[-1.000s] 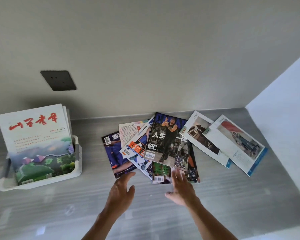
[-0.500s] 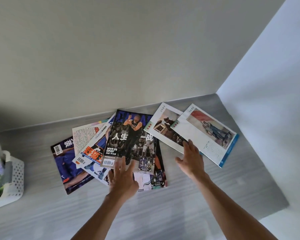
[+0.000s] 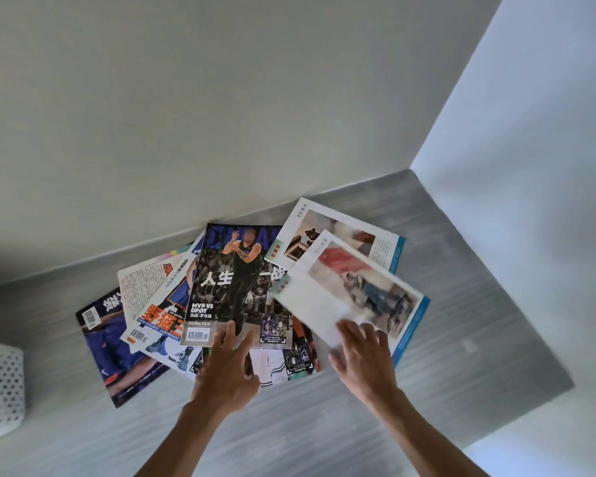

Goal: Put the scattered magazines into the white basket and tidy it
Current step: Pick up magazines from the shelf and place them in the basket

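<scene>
Several magazines lie fanned out on the grey shelf point(image 3: 461, 304). My left hand point(image 3: 227, 370) rests with straight fingers on the near edge of the dark basketball magazine point(image 3: 234, 280). My right hand point(image 3: 362, 356) presses spread fingers on the near end of a white magazine with a blue edge point(image 3: 351, 297). That magazine is blurred and overlaps the dark one's right side. Another white magazine point(image 3: 344, 232) lies behind it. A blue magazine point(image 3: 117, 352) and an orange-titled one point(image 3: 162, 321) stick out on the left. Only a perforated corner of the white basket point(image 3: 4, 383) shows at the far left edge.
A pale wall point(image 3: 255, 115) rises right behind the magazines, and a white side wall point(image 3: 530, 166) closes the shelf on the right. Bare grey shelf surface runs along the front, between the pile and the basket.
My right hand has slid the blue-edged white magazine left, onto the dark magazine. My left hand has stayed on the dark magazine. The view sits closer to the pile.
</scene>
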### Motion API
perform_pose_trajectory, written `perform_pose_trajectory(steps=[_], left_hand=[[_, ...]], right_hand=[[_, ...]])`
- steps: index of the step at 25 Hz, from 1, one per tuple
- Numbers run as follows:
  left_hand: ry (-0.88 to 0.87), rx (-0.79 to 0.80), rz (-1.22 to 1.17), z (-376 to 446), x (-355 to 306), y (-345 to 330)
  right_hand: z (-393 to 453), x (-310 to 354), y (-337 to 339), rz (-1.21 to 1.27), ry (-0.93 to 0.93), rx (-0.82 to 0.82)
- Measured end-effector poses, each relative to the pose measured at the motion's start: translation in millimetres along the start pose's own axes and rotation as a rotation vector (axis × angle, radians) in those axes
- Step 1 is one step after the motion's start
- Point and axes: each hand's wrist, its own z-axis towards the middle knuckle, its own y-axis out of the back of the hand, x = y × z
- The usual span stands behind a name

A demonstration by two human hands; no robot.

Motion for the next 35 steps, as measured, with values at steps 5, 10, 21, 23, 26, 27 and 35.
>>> perform_pose_trajectory(steps=[5, 10, 21, 23, 26, 27, 35], left_hand=[[0.045, -0.095, -0.134, -41, 15, -8], [0.012, -0.096, -0.288, -93, 27, -41], [0.021, -0.064, -0.304, -121, 65, -39], [0.016, 0.095, -0.224, -126, 70, -52], [-0.016, 0.075, -0.068, -130, 69, -64], [-0.017, 0.061, -0.052, -131, 68, -63], [0.227, -0.415, -1.184, -158, 67, 30]], right_hand=[[-3, 24, 10, -0.254, 0.171, 0.031], [-2, 56, 33, -0.167, 0.09, 0.169], [-44, 102, 28, 0.499, -0.374, 0.235], [-54, 101, 17, 0.569, -0.504, 0.306], [-66, 112, 19, 0.847, -0.633, 0.319], [-68, 117, 24, 0.875, -0.63, 0.282], [-111, 231, 73, 1.266, 0.13, 0.56]])
